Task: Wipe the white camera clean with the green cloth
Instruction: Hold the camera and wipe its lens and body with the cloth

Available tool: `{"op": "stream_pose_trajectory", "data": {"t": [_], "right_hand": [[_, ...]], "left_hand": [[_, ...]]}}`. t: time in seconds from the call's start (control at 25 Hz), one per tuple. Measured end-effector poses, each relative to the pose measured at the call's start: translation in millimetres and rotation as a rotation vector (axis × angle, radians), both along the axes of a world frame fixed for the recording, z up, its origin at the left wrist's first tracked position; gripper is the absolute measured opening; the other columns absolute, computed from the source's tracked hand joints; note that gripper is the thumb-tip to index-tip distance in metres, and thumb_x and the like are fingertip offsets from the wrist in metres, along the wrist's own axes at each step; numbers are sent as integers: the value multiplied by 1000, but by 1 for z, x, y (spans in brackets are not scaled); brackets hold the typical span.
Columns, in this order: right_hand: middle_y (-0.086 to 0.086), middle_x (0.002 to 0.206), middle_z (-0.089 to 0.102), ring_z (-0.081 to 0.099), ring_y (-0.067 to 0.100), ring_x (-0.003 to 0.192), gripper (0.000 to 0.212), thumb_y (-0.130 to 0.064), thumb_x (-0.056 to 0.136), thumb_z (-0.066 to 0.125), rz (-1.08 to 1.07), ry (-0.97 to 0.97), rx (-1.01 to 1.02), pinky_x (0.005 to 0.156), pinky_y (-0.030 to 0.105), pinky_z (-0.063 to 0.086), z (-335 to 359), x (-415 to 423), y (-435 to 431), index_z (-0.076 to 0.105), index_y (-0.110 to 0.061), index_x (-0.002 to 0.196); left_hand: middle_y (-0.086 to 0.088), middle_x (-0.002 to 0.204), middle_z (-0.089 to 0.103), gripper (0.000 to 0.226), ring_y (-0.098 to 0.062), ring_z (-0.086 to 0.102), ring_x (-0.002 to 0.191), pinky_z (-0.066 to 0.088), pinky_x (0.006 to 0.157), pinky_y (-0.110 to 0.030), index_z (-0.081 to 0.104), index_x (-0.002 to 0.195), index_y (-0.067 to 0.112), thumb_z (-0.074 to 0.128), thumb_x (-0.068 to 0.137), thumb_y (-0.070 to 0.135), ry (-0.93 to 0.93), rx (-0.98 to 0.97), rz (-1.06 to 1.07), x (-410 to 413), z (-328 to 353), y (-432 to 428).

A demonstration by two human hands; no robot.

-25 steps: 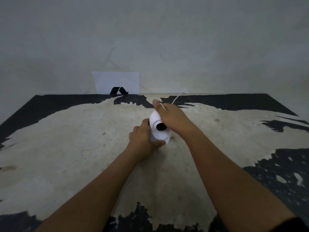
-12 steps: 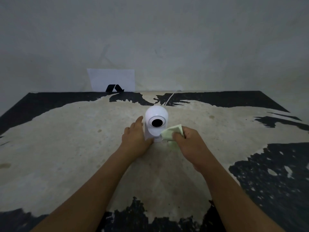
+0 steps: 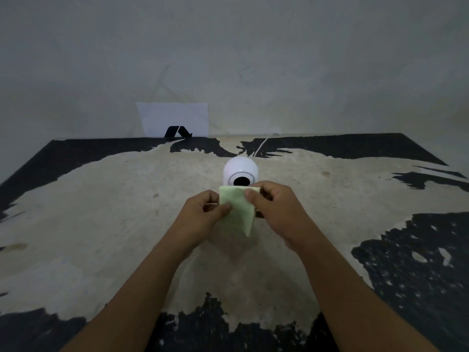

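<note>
Both hands have come off the white camera [image 3: 240, 171] and now pinch the green cloth [image 3: 237, 212] between them — left hand [image 3: 203, 212], right hand [image 3: 275, 207] — held up just in front of it on the desk [image 3: 101, 224], probably refolding for a fresh wiping face.

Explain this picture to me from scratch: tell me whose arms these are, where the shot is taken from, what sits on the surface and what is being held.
There is no machine here. A person wears a camera on the head, looking forward and down, so the two bare arms are their own. The left hand and right hand together hold up a green cloth by its upper edge. Just behind it stands the white camera, its dark lens facing us, with a thin white cable running back. It stands on a worn black and beige table. A white paper leans on the wall.
</note>
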State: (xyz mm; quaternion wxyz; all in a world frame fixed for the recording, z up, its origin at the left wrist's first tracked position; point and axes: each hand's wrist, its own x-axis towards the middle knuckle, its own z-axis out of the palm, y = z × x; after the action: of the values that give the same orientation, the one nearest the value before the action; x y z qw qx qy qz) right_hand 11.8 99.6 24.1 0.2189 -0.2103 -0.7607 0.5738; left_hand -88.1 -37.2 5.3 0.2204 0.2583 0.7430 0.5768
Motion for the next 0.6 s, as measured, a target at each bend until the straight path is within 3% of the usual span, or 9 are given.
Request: {"op": "stream_pose_trajectory", "data": {"t": [0.08,0.2,0.36,0.48,0.6], "right_hand": [[4,88,71,66,22,82,13,-29,91,58,-90,69,17,82,43,55,11,-6,13,68,-24,87],[-9,100,65,58,8,93,14,-37,92,54,-136,105,-39,93,38,50,27,-27,32,64,-28,97],[-4,120,63,57,15,109,18,-37,93,52,12,-22,-83,102,45,46,25,-54,38,64,-30,103],[-5,112,66,61,19,107,12,-36,90,57,39,-7,-145,100,47,49,14,-61,39,68,-32,94],[-8,107,67,63,18,103,15,-34,91,58,29,32,-187,92,39,53,8,-60,38,68,-28,101]], "left_hand": [[-7,91,72,9,-18,66,81,53,71,-30,65,89,13,62,85,21,44,22,40,-9,-1,4],[0,97,70,6,-16,65,92,52,82,-33,64,90,17,60,87,19,133,38,47,-22,-1,16],[0,96,68,11,-13,63,89,51,79,-33,58,79,15,62,85,23,212,14,79,-28,-5,27],[-1,99,68,14,-19,65,91,54,78,-36,55,81,17,67,81,25,198,29,117,-31,-12,31],[1,100,60,34,-18,61,92,54,75,-34,47,97,18,71,76,31,225,-13,136,-27,-13,40]]}}
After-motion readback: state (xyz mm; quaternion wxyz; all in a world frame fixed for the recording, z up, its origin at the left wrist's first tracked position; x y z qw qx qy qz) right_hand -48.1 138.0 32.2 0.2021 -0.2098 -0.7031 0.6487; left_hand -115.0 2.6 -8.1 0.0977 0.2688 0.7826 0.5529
